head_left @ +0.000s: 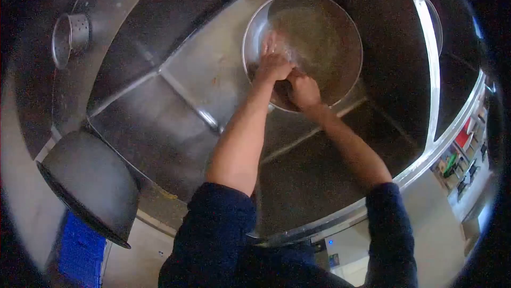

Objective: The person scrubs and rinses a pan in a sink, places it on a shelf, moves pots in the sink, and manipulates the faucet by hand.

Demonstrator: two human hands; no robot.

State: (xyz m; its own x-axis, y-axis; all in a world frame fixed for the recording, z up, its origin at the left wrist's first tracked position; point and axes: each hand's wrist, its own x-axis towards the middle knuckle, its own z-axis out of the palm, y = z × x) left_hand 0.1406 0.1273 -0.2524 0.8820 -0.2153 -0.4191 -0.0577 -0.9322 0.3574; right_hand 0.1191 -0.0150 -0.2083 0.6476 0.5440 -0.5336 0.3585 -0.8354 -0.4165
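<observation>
A large round metal bowl point(332, 38) with cloudy liquid in it stands in a metal sink point(159, 112). Inside the bowl's left part is my left hand point(274, 56), its fingers stretched forward and partly in the liquid. My right hand point(304, 90) is at the bowl's near side, close beside my left wrist, with its fingers curled. Something dark shows by its fingers, too unclear to name. Dark blue sleeves reach to both forearms.
A perforated metal strainer point(80, 31) is at the upper left. An upturned dark bowl point(93, 181) rests at the lower left, above a blue crate point(80, 248). The sink's metal front edge point(330, 227) curves across the near side. Shelved items stand at the far right.
</observation>
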